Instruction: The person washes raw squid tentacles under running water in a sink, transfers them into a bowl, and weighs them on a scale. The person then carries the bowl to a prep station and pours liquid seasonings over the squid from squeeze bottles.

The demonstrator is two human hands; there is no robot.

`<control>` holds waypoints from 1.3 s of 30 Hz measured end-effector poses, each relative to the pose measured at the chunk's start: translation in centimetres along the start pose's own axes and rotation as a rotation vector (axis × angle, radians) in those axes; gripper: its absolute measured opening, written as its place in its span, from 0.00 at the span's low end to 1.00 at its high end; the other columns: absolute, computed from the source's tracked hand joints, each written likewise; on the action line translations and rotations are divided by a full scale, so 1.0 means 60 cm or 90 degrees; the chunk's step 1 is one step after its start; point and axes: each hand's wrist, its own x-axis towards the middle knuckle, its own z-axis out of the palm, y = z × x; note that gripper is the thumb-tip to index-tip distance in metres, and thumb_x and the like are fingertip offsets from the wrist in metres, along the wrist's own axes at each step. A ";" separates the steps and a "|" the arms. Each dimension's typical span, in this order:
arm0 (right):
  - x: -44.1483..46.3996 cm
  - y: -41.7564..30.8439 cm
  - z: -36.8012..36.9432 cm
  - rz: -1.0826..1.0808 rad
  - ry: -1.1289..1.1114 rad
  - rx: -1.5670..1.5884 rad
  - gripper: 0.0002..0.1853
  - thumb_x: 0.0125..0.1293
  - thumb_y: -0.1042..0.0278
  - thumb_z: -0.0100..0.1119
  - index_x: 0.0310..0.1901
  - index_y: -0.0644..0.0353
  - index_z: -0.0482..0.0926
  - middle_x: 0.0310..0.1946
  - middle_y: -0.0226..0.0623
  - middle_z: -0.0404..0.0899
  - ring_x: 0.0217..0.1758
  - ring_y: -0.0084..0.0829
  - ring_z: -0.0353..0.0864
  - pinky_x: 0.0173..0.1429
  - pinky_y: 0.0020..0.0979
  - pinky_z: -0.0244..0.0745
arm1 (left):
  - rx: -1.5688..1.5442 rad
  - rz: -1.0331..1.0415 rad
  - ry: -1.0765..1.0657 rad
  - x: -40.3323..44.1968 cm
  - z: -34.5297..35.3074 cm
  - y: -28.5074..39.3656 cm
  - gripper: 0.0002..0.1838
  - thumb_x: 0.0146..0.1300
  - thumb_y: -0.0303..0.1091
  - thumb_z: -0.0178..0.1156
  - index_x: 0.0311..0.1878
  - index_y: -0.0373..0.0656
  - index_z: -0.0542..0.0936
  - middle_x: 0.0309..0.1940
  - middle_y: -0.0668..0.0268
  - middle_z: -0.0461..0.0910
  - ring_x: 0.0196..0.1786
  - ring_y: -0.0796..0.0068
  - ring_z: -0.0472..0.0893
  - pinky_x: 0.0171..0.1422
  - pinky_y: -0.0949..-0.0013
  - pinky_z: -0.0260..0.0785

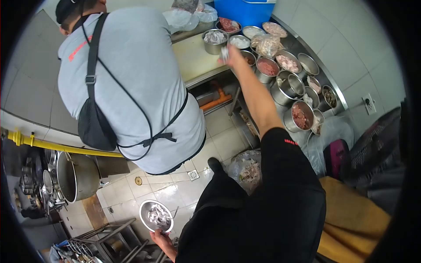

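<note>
My left hand (163,243) grips the near rim of a metal bowl (144,215) at the lower left; pale grey-white strips (158,216) lie inside it. A thin handle (175,212) sticks out beside the bowl. At the upper middle, my right hand (230,57) is stretched out over the counter edge, fingers closed round a small whitish thing, too blurred to make out. It is beside a steel pot (212,47) of similar pale strips and a container of white food (240,42).
A person in a grey shirt (131,74) leans over a pale cutting board (193,61). Steel pots of meat (300,116) crowd the counter below a blue box (243,13). A bag of scraps (245,171) stands on the floor (175,193). A large pot (79,177) is at left.
</note>
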 end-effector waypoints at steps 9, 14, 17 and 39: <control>-0.135 -0.008 -0.010 -0.175 0.025 0.324 0.24 0.71 0.62 0.38 0.58 0.77 0.59 0.63 0.62 0.60 0.67 0.54 0.62 0.68 0.53 0.63 | 0.025 -0.021 -0.111 0.029 0.015 -0.008 0.25 0.49 0.22 0.52 0.54 0.37 0.71 0.48 0.59 0.76 0.47 0.66 0.78 0.48 0.65 0.75; -0.387 0.192 -0.119 -0.027 0.059 0.313 0.12 0.66 0.66 0.47 0.43 0.68 0.71 0.43 0.49 0.76 0.46 0.44 0.78 0.52 0.44 0.78 | 0.013 -0.029 -0.297 0.029 0.041 -0.035 0.29 0.52 0.20 0.52 0.61 0.35 0.67 0.54 0.58 0.74 0.55 0.66 0.75 0.59 0.64 0.68; -0.573 0.265 -0.119 -0.029 0.048 0.147 0.10 0.66 0.67 0.51 0.42 0.66 0.73 0.38 0.44 0.78 0.42 0.37 0.79 0.49 0.38 0.79 | 0.106 -0.042 -0.324 0.033 0.082 -0.051 0.26 0.59 0.21 0.51 0.63 0.36 0.67 0.55 0.61 0.75 0.54 0.71 0.75 0.57 0.70 0.67; -1.066 0.366 -0.023 -0.480 0.229 -0.157 0.08 0.68 0.71 0.46 0.40 0.61 0.76 0.36 0.34 0.75 0.40 0.29 0.74 0.45 0.28 0.69 | 0.337 0.543 -0.819 -0.288 0.214 -0.001 0.20 0.62 0.38 0.61 0.23 0.43 0.61 0.16 0.72 0.63 0.23 0.84 0.60 0.24 0.72 0.56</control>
